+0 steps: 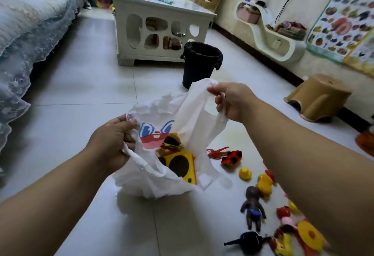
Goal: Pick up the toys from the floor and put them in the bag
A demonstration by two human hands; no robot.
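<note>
A white plastic bag [194,114] with a blue-and-red cartoon face is held open above the tiled floor. My left hand [113,140] grips its near-left rim and my right hand [230,99] pinches its far-right handle. Inside the bag lie a yellow square toy [182,164] and a plush burger [172,142]. On the floor to the right of the bag lie a red ladybug toy [231,157], a red figure [216,151], a yellow duck [245,173], a dark doll [253,207], a black toy [249,242] and several more toys partly under my right arm.
A black bin [200,63] stands just beyond the bag, in front of a white cabinet [162,22]. A bed with a lace cover [30,33] fills the left. A tan plastic stool [319,95] sits by the right wall.
</note>
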